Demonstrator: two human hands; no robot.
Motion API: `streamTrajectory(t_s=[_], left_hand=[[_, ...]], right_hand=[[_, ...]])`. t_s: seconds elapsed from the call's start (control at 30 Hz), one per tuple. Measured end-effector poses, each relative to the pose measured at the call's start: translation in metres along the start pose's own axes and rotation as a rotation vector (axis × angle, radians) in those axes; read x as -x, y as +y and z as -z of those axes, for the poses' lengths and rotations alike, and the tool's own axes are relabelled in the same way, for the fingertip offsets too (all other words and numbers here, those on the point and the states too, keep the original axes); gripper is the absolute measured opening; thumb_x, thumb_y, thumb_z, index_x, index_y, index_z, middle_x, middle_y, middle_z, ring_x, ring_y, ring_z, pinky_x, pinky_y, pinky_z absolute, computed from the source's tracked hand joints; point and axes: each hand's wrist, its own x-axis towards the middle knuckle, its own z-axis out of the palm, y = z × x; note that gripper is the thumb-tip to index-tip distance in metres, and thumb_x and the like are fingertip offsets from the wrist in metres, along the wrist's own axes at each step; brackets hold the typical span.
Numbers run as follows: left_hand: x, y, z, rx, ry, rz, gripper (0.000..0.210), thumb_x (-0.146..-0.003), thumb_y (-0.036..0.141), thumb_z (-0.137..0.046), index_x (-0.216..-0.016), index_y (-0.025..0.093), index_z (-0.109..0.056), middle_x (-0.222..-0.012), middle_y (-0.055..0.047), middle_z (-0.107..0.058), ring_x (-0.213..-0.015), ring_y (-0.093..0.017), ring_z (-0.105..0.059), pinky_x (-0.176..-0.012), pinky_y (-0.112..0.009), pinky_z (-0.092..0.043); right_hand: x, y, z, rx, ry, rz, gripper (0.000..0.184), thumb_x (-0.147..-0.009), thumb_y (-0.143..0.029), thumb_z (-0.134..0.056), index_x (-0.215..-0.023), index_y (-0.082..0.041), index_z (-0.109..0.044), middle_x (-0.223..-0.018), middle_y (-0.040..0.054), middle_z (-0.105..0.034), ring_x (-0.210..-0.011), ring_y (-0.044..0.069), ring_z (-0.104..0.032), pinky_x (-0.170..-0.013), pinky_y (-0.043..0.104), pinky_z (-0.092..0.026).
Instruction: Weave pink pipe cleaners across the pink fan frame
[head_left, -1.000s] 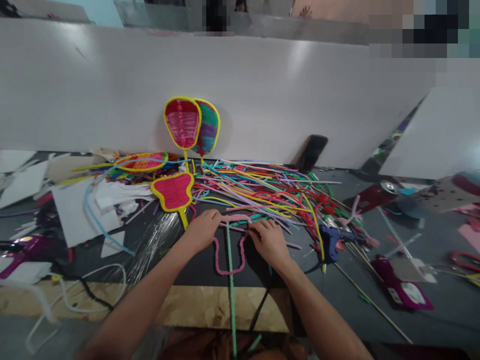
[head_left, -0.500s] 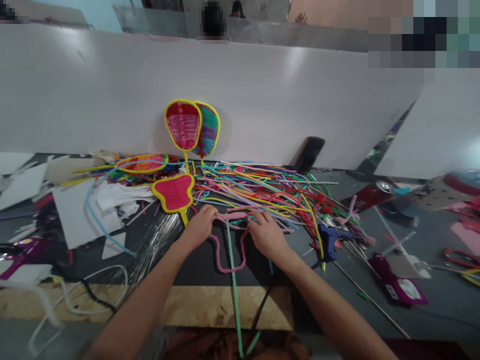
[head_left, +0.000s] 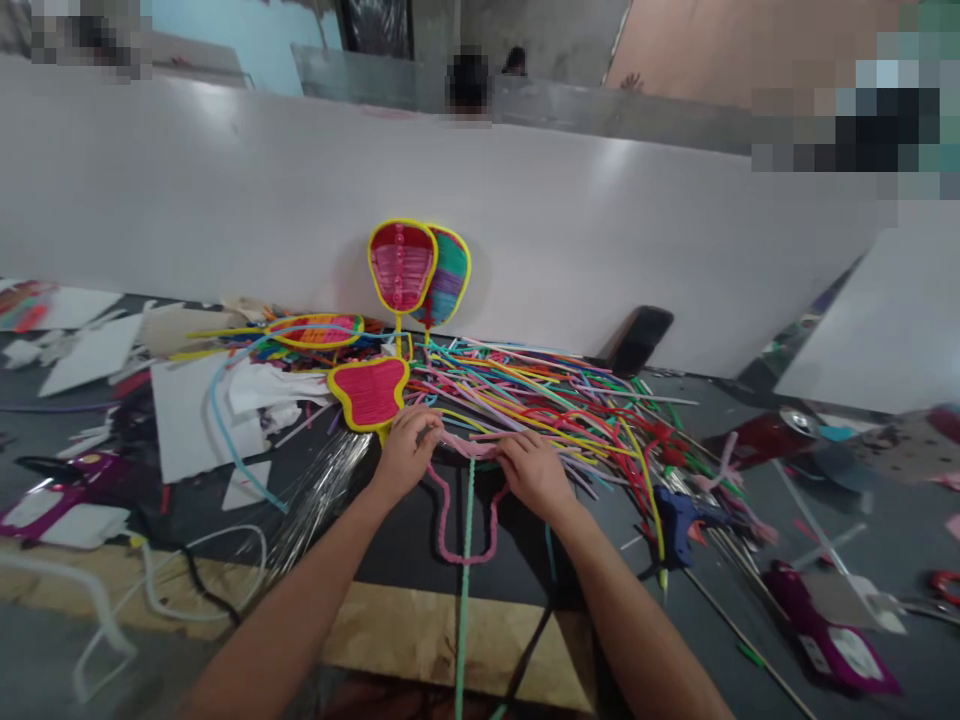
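A pink pipe-cleaner outline, rounded at the bottom and wider at the top, lies over the dark table. My left hand pinches its upper left side. At the upper right, my right hand has its fingers closed on the same pink strands. From the top strands a mint-green pipe cleaner runs down the middle toward my body. Just behind my left hand lies a small fan shape, pink inside with a yellow rim. The exact fingertip contact is partly hidden.
Many coloured pipe cleaners are spread behind my hands. Two finished fan shapes lean on the white partition, near a phone. A blue glue gun and a can are right; silvery strands lie left.
The camera view has shifted, so the scene sits a little lower and further right. Both hands keep hold of the pink outline, whose top strands now dip slightly at the middle.
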Motion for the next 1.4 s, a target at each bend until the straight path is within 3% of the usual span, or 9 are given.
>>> streamTrajectory(t_s=[0.1,0.2,0.37,0.53,0.63,0.73,1.1,1.23,1.4], left_hand=[[0.000,0.002,-0.001,0.060,0.029,0.052,0.020,-0.084,0.036,-0.048,-0.081,0.020,-0.058,-0.088,-0.004,-0.065,-0.089,-0.018,-0.060,-0.086,-0.033,-0.045],[0.003,0.002,-0.007,0.239,0.010,0.169,0.022,-0.084,0.039,-0.049,-0.088,0.019,-0.057,-0.078,-0.001,-0.065,-0.074,-0.015,-0.063,-0.075,-0.029,-0.049],[0.009,0.000,-0.012,0.277,-0.127,0.235,0.035,-0.083,0.041,-0.053,-0.107,0.016,-0.058,-0.089,-0.006,-0.070,-0.083,-0.018,-0.066,-0.080,-0.032,-0.050],[0.010,0.002,-0.005,-0.107,-0.301,-0.060,0.025,-0.087,0.035,-0.050,-0.098,0.023,-0.069,-0.108,-0.006,-0.068,-0.122,-0.025,-0.046,-0.102,-0.045,-0.034],[0.013,0.003,-0.002,-0.299,-0.437,-0.244,0.030,-0.085,0.028,-0.053,-0.114,0.032,-0.063,-0.121,-0.002,-0.063,-0.131,-0.026,-0.035,-0.106,-0.051,-0.024],[0.014,0.003,0.001,-0.389,-0.503,-0.327,0.043,-0.084,0.018,-0.051,-0.124,0.033,-0.054,-0.132,-0.002,-0.055,-0.134,-0.025,-0.030,-0.107,-0.051,-0.021],[0.012,0.007,0.000,-0.373,-0.377,-0.344,0.023,-0.090,0.026,-0.046,-0.100,0.028,-0.066,-0.114,-0.002,-0.066,-0.120,-0.023,-0.045,-0.100,-0.045,-0.029],[0.011,0.008,-0.005,-0.360,-0.322,-0.241,0.028,-0.092,0.025,-0.040,-0.100,0.023,-0.067,-0.104,-0.005,-0.069,-0.112,-0.021,-0.050,-0.097,-0.043,-0.032],[0.009,0.003,-0.004,-0.335,-0.261,-0.155,0.034,-0.093,0.025,-0.034,-0.095,0.018,-0.068,-0.100,-0.007,-0.067,-0.106,-0.021,-0.053,-0.096,-0.041,-0.036]], right_hand=[[0.003,-0.002,-0.005,0.030,0.061,0.011,0.012,-0.090,-0.021,-0.050,-0.091,-0.022,-0.063,-0.107,0.0066,-0.065,-0.098,0.020,-0.052,-0.084,0.034,-0.037],[0.004,-0.004,-0.013,0.088,0.066,0.004,0.012,-0.091,-0.023,-0.050,-0.090,-0.021,-0.062,-0.101,0.0053,-0.066,-0.095,0.020,-0.053,-0.080,0.033,-0.036],[0.005,-0.004,-0.018,0.152,0.035,-0.025,0.015,-0.092,-0.028,-0.049,-0.088,-0.020,-0.061,-0.089,0.0057,-0.067,-0.089,0.020,-0.054,-0.077,0.033,-0.034],[0.005,-0.005,-0.016,0.098,0.000,-0.053,0.014,-0.092,-0.025,-0.049,-0.089,-0.020,-0.061,-0.091,0.0067,-0.065,-0.091,0.021,-0.053,-0.078,0.034,-0.038],[0.004,-0.006,-0.018,0.040,0.023,-0.039,0.014,-0.091,-0.020,-0.049,-0.088,-0.019,-0.062,-0.097,0.0077,-0.064,-0.096,0.021,-0.052,-0.084,0.034,-0.040],[0.003,-0.006,-0.020,0.014,0.057,-0.043,0.014,-0.090,-0.018,-0.049,-0.087,-0.019,-0.063,-0.098,0.0087,-0.062,-0.097,0.022,-0.050,-0.089,0.037,-0.041],[0.003,-0.008,-0.018,-0.023,0.057,-0.057,0.012,-0.089,-0.019,-0.051,-0.089,-0.018,-0.063,-0.102,0.0084,-0.062,-0.099,0.023,-0.052,-0.089,0.035,-0.043],[0.005,-0.003,-0.002,0.019,-0.031,-0.125,0.022,-0.085,-0.020,-0.056,-0.106,-0.022,-0.060,-0.117,0.0090,-0.058,-0.099,0.021,-0.058,-0.083,0.032,-0.046],[0.015,0.026,0.029,0.048,-0.159,-0.288,0.016,-0.082,-0.025,-0.058,-0.097,-0.023,-0.064,-0.093,0.0063,-0.069,-0.079,0.021,-0.064,-0.065,0.029,-0.045]])
